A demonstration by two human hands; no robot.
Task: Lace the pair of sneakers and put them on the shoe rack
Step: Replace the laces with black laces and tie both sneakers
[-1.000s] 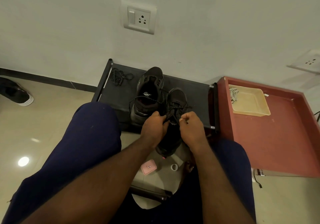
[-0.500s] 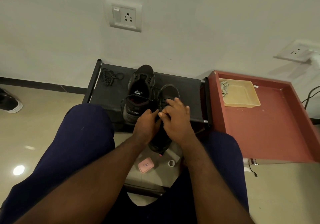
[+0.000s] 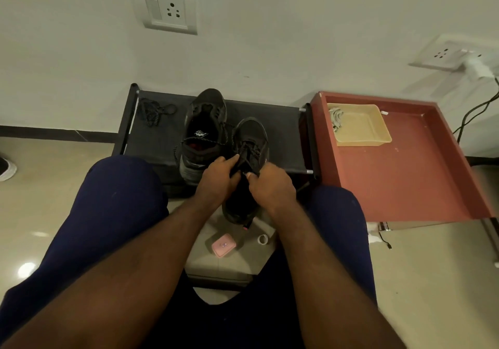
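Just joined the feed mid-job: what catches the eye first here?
At centre, the left hand and right hand grip a black sneaker by its laces. A second sneaker stands on the rack left of it; a red table sits to the right.

One view only, head-worn, wide-angle. Looks forward and steeply down, facing the wall (image 3: 270, 38). Forearms (image 3: 162, 254) and knees (image 3: 116, 186) fill the lower frame. Left hand (image 3: 216, 178) and right hand (image 3: 272, 186), gripping the sneaker (image 3: 252, 135), lie close, near centre. Shoe rack (image 3: 283, 132) just beyond, against that wall.
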